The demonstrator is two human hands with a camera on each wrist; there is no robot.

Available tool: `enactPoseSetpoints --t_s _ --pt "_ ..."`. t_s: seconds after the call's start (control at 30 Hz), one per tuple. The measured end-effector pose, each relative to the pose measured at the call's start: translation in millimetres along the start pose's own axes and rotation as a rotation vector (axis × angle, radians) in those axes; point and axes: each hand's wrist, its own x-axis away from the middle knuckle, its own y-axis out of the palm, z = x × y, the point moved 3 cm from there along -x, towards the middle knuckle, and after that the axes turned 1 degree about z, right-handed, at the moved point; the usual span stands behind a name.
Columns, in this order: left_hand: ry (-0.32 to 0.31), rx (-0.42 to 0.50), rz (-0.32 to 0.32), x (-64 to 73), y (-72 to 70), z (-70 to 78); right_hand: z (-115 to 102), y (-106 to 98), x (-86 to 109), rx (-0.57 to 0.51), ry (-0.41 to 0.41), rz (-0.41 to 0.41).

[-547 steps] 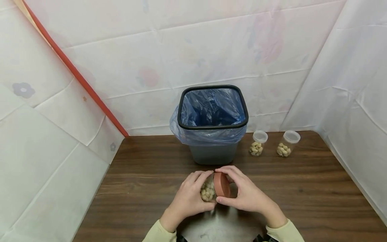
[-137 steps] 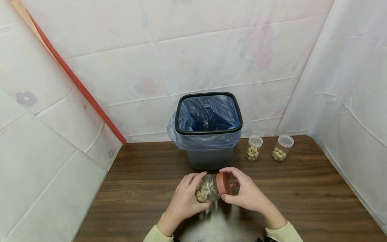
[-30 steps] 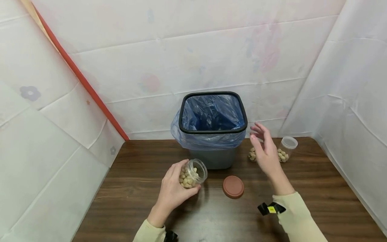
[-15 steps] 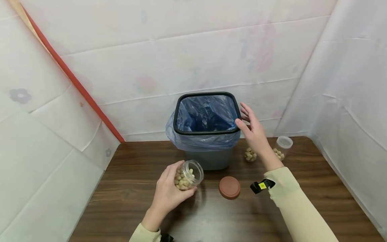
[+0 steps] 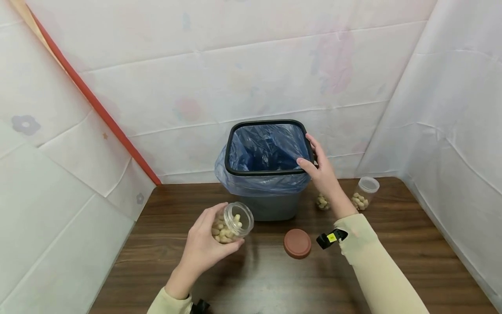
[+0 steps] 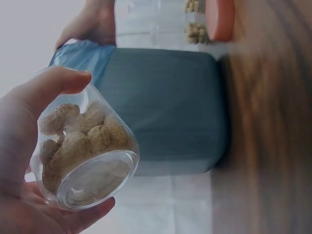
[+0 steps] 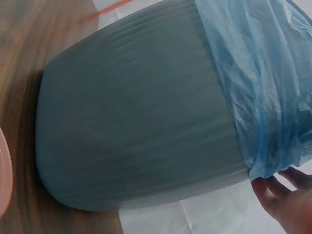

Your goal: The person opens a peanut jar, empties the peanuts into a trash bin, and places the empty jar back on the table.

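My left hand (image 5: 201,246) grips a clear jar (image 6: 124,144) of unshelled peanuts (image 6: 73,146), fingers and thumb wrapped about its side. The jar is lidless and tilted, its mouth facing right and up, left of the bin's front. With thumb over the rim and fingers outside, my right hand (image 5: 322,172) holds the right side of a grey-green trash bin (image 7: 131,107). A blue plastic liner (image 7: 263,87) hangs over the bin's top, under a black rim frame (image 5: 266,173). The jar's reddish-brown lid (image 5: 297,244) lies on the table between my arms.
Behind my right wrist a small jar (image 5: 322,202) of peanuts is mostly hidden. Another small white-lidded jar (image 5: 366,189) stands farther right. White printed sheets (image 5: 188,78) hang behind and beside the brown wooden table (image 5: 157,261).
The lid came off the jar and was laid on the table. My right hand moved from the lid to the bin's right rim. My left hand shifted left with the tilted jar.
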Motion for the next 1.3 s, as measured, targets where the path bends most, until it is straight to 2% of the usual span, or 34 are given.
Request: enactPoseSetpoints --t_s 0.23,0.43,0.63,0.9,1.07,1.3 --pt "0.011 -0.034 0.019 -17.1 -30.1 -0.3 3 5 1.1 -0.01 -0.025 0.037" --pt "0.033 -0.056 0.05 -36.1 -49.9 -3.8 5 7 1.0 0.021 -0.072 0.059" --pt "0.063 -0.06 0.084 -58.3 -67.6 -4.3 8 8 -0.2 0.04 -0.116 0.082" --pt "0.105 -0.103 0.123 -93.3 -90.7 1.7 6 8 -0.5 0.046 -0.115 0.089" --pt "0.148 -0.164 0.116 -114.2 -97.8 12.8 6 9 -1.2 0.045 -0.109 0.08" --pt "0.195 -0.194 0.067 -150.0 -96.0 33.0 7 8 -1.1 0.044 -0.088 0.073"
